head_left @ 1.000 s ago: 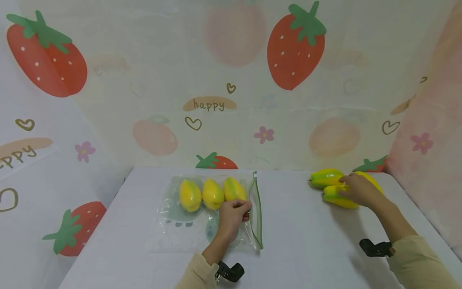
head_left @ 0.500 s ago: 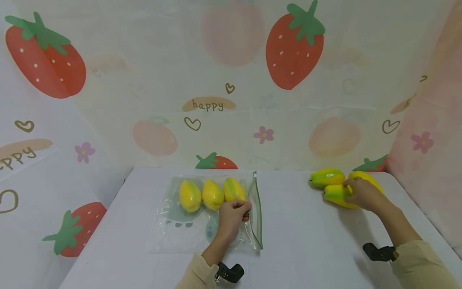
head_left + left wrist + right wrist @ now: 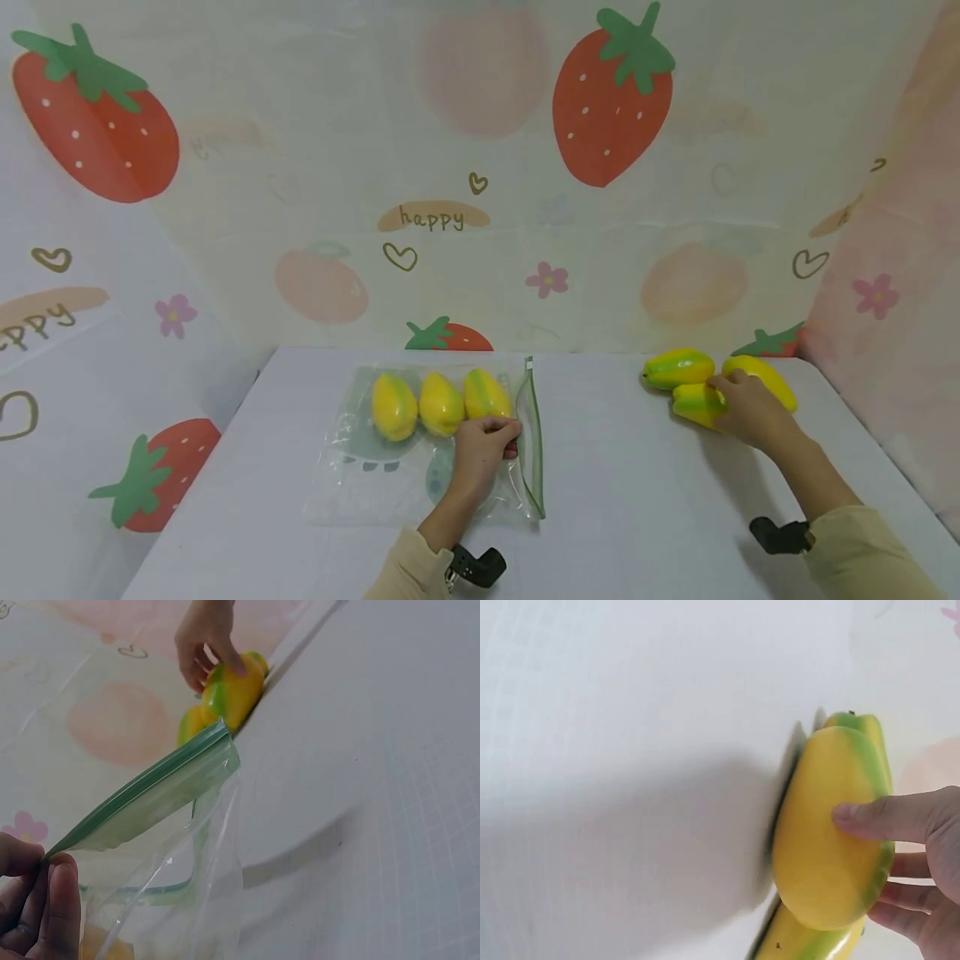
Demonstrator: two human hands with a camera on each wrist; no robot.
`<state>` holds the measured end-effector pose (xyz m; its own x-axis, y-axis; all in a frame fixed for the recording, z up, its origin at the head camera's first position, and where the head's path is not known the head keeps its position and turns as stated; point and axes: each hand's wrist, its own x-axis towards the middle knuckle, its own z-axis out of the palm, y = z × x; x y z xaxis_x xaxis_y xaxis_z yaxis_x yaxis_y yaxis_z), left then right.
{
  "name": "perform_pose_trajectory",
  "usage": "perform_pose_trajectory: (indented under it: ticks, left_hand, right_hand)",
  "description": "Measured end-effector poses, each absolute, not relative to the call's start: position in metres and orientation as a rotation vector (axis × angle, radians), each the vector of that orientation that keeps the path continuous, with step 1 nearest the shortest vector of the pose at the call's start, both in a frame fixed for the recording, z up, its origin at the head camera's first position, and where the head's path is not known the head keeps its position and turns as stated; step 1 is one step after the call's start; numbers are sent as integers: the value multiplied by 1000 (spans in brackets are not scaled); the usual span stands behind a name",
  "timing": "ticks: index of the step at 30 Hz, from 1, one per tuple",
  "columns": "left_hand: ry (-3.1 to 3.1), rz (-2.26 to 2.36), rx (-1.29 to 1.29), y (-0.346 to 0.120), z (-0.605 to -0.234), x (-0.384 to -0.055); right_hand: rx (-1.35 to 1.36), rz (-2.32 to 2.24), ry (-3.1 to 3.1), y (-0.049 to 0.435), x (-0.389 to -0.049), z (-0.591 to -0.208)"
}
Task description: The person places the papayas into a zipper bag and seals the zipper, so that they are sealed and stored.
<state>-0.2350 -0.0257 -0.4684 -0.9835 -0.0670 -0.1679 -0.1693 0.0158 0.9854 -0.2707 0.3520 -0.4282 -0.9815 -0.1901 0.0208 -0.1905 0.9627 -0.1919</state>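
Observation:
My left hand [image 3: 483, 450] pinches the green zip edge of a clear zip bag [image 3: 337, 492] lying on the table. In the left wrist view, the green zip strip [image 3: 142, 787] rises from thumb and fingers with the mouth parted. Three yellow papayas [image 3: 394, 407] sit in a row inside the bag. At the back right, my right hand [image 3: 753, 408] grips the nearest papaya [image 3: 696, 403] of a group of three. In the right wrist view, the thumb lies across this papaya [image 3: 825, 847], fingers on its far side. The other two are a greener papaya [image 3: 678, 368] and a yellow papaya [image 3: 776, 386].
The white table [image 3: 607, 475] ends at a back wall sheet [image 3: 600, 250] printed with strawberries and hearts. A pink side sheet [image 3: 900, 358] borders the right. Black wrist cameras [image 3: 778, 535] hang at both cuffs.
My right hand has shifted slightly on the near papaya and now covers more of its right end. The left hand and the bag have stayed in place.

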Motion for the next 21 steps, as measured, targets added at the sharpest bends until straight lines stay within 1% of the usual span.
perform_pose_trajectory:
  ticks: [21]
  left_hand:
    - [2175, 2136, -250, -26, -463, -234]
  right_hand:
    - [340, 201, -2932, 351, -261, -445]
